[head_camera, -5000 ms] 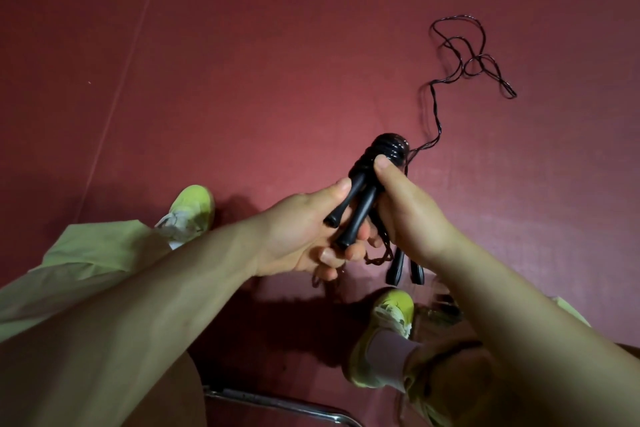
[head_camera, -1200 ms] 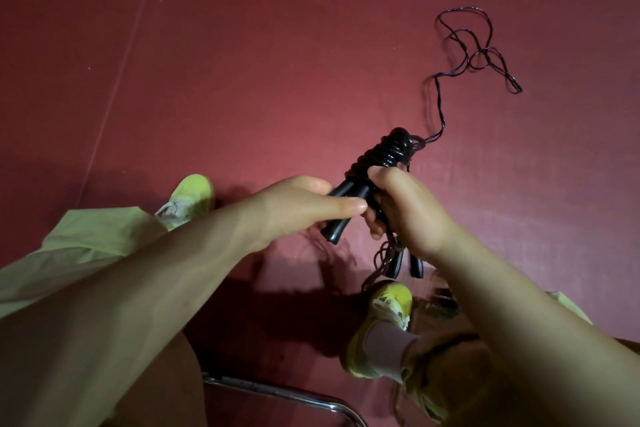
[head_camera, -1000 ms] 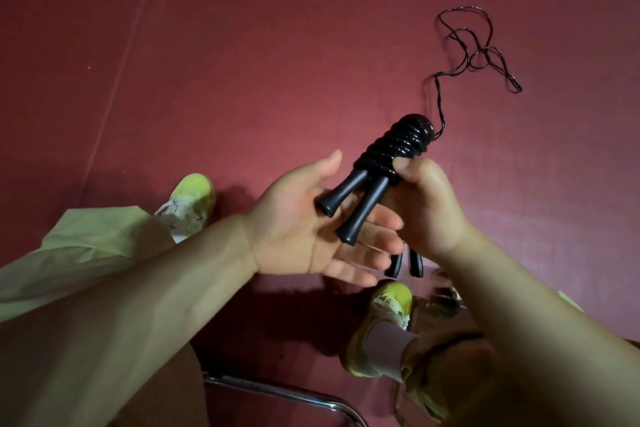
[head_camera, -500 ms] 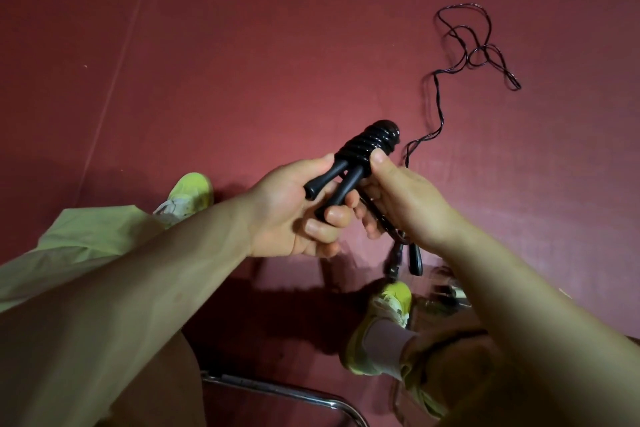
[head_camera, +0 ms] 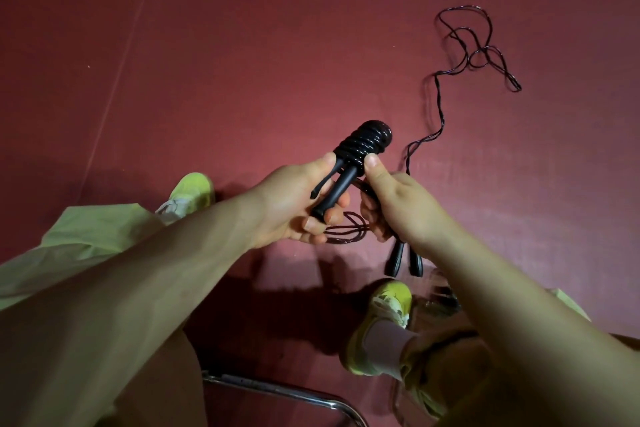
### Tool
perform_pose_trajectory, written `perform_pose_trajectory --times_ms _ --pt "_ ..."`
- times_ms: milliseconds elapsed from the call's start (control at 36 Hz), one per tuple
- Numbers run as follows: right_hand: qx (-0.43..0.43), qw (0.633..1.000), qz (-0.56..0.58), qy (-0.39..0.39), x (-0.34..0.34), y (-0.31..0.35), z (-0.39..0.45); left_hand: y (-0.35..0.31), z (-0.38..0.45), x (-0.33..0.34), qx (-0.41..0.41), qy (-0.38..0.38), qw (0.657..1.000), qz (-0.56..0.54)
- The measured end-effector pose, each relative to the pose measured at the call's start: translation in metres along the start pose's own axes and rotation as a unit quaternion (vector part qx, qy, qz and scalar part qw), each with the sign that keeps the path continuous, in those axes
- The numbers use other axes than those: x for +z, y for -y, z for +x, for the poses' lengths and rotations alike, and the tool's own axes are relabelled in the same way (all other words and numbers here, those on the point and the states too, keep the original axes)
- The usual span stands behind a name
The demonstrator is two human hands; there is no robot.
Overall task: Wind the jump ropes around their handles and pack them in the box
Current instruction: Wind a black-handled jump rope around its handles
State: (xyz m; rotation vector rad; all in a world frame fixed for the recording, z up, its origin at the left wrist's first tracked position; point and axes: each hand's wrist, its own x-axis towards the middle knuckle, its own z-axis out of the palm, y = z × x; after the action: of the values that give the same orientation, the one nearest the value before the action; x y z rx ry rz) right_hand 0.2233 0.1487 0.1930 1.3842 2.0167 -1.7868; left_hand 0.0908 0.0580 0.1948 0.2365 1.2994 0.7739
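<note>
Left hand grips the paired black handles, right hand pinches the thin, floppy rope, probably kink-prone, so feed it taut.

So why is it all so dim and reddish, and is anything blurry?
Head view: dim, warm light; the red floor tints everything. Dark shadows pool under the arms. Faint sheen on the wound rope. Forearms at the edges loom large from the wide lens. The centre stays sharp.
</note>
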Motion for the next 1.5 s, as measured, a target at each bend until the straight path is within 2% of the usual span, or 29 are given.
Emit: perform_pose_trajectory --times_ms 167,250,389,500,583,667,750,861,972,1028,1111,1167,1222,1333,1389,1500 --pt "0.006 1.0 0.019 0.019 0.001 0.004 -0.004 0.001 0.0 -0.001 0.043 -0.042 0.997 0.04" --pt "0.016 0.999 0.023 0.042 0.002 0.004 -0.004 0.004 0.003 0.0 0.079 -0.09 0.983 0.142" --pt "0.057 0.996 0.019 0.071 0.005 0.003 -0.007 0.007 0.0 0.0 0.137 -0.136 0.885 0.424" --pt "0.088 0.993 0.014 0.075 0.004 0.002 -0.006 0.012 -0.002 0.003 0.121 -0.146 0.812 0.552" --pt "0.09 0.993 0.002 0.071 0.005 0.001 -0.005 0.017 0.0 0.002 0.121 -0.151 0.784 0.59" --pt "0.082 0.995 0.01 0.054 0.005 0.003 -0.005 0.019 0.0 0.004 0.119 -0.141 0.796 0.576" --pt "0.066 0.997 0.029 0.028 0.003 0.004 -0.004 0.014 -0.001 0.005 0.084 -0.105 0.853 0.504" --pt "0.042 0.995 0.09 0.009 -0.001 0.003 -0.003 0.013 -0.001 0.002 0.041 -0.011 0.943 0.33" --pt "-0.002 0.99 0.137 0.016 -0.004 0.002 -0.001 0.013 -0.003 0.006 0.047 0.071 0.989 0.117" --pt "-0.038 0.983 0.173 0.054 -0.005 -0.001 0.0 0.014 -0.001 0.003 0.028 0.134 0.99 0.017" --pt "-0.086 0.951 0.255 0.152 -0.005 -0.004 -0.003 0.018 0.0 0.0 0.015 0.259 0.96 -0.103" --pt "-0.098 0.937 0.278 0.187 -0.006 -0.003 -0.006 0.021 0.0 0.001 0.012 0.305 0.937 -0.171" --pt "-0.098 0.94 0.268 0.188 -0.006 -0.002 -0.006 0.022 -0.002 0.004 0.013 0.323 0.923 -0.209" --pt "-0.093 0.974 0.155 0.134 -0.004 0.001 -0.002 0.018 -0.004 -0.003 -0.004 0.331 0.914 -0.237" --pt "-0.087 0.983 0.104 0.12 -0.005 0.004 -0.003 0.014 -0.005 -0.006 -0.012 0.309 0.925 -0.222" --pt "-0.061 0.986 0.095 0.123 -0.007 0.009 -0.008 0.0 -0.013 -0.004 -0.025 0.165 0.981 -0.102"
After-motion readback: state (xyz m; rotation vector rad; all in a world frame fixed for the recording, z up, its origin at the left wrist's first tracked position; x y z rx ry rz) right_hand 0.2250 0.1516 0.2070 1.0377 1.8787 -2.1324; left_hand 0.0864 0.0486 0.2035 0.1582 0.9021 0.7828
